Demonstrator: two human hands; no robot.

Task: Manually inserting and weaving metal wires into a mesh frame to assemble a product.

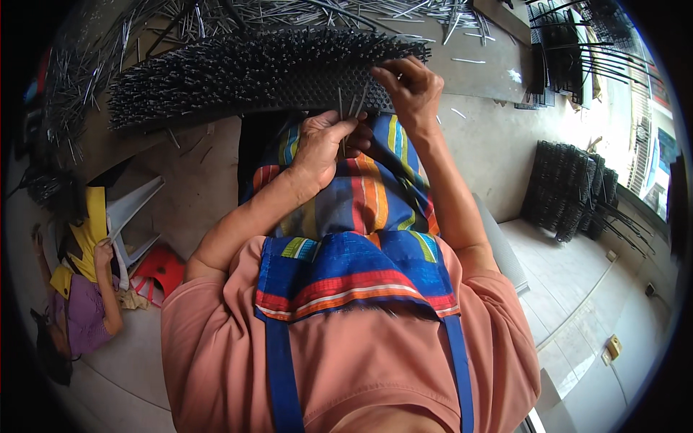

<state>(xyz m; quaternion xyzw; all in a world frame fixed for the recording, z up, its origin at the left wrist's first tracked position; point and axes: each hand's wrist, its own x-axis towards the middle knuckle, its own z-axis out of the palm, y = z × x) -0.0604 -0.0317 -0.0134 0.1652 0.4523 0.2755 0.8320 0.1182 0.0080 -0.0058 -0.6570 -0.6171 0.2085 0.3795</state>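
Observation:
A long black perforated board (307, 95) lies across in front of me. Dense rows of thin dark metal pins (238, 68) stand up from its holes, while bare holes show along its near right part. My left hand (321, 148) is closed around a few thin metal rods (341, 101) just off the board's near edge, their tips fanned upward. Above the board's right end, my right hand (415, 94) is raised with thumb and fingers bent together. Whatever is between those fingertips, if anything, is too small to make out.
Many loose metal rods (325, 13) lie scattered on the table (476, 76) behind the board. Stacks of black wire racks (567, 191) stand at the right. At the left, another person in purple (83, 310) is near a grey plastic chair (133, 213) and a red object (160, 273).

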